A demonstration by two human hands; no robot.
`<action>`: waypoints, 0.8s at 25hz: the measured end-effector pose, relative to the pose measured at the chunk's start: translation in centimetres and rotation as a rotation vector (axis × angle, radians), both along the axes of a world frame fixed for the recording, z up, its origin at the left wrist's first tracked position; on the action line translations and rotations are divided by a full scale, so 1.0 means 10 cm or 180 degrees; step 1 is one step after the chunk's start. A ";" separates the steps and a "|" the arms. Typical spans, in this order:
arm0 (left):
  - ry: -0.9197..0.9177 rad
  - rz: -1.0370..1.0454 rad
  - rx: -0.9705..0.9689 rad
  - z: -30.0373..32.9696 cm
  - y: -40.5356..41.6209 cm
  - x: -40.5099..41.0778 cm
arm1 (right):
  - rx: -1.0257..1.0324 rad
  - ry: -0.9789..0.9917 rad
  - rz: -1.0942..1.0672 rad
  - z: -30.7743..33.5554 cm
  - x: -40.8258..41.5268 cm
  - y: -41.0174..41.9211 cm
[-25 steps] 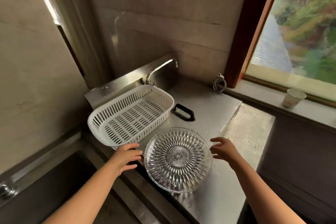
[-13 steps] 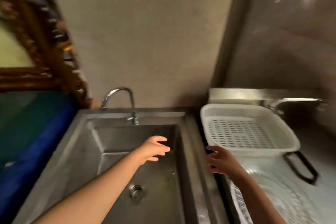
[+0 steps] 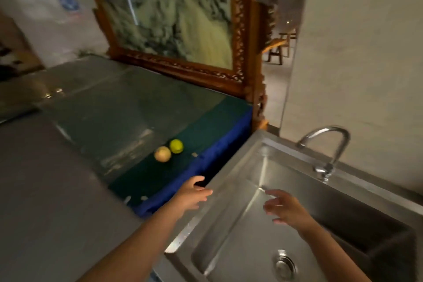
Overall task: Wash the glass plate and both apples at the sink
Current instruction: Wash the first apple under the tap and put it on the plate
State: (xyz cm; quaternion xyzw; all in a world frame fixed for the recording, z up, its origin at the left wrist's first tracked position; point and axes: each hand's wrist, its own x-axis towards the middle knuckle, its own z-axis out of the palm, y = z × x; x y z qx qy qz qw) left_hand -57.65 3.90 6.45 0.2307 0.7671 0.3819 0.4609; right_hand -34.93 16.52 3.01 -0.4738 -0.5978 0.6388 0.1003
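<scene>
Glass-topped counter [image 3: 119, 107] is lying far left, its blue edge meeting the sink [image 3: 231, 192] rim. Sink is holding nothing but its drain [image 3: 284, 265]. Both apples, yellow apple [image 3: 162, 154] and green apple [image 3: 176, 146], are touching near that edge. My left hand [image 3: 191, 194] is hovering over the rim, fingers apart, empty; right hand [image 3: 287, 209] spread over the basin, empty.

Both your arms are bare and reach forward from the bottom of the frame, angled up and away from you. Your left hand [image 3: 193, 194] sits palm down with the wrist fairly straight, the fingers [image 3: 204, 197] loosely spread and slightly curled, holding nothing. Your right hand [image 3: 286, 209] floats further right, well apart from the left, palm turned down and inward. Its fingers [image 3: 273, 193] are splayed and gently bent, thumb tucked low, also empty. The right forearm runs down toward the lower right edge, the left forearm toward the lower left. Both hands are slightly blurred at the fingertips.
</scene>
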 end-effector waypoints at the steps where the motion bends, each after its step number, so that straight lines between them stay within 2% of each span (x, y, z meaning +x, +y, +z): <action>1: -0.0032 0.0200 0.0017 -0.02 -0.08 -0.21 | -0.0045 0.0011 0.0086 -0.02 -0.26 0.00; 10: -0.0252 0.1232 -0.0065 -0.38 -0.31 -1.86 | 0.0243 -0.0096 0.0087 -0.36 -2.26 -0.05; 15: -0.0374 0.1508 -0.0109 -0.65 0.11 -2.79 | -0.0386 0.0044 -0.0372 -0.69 -3.45 -0.05; 20: -0.0226 0.1068 -0.0266 -0.98 0.60 -3.35 | -0.0632 0.0049 -0.0400 -1.00 -4.15 0.05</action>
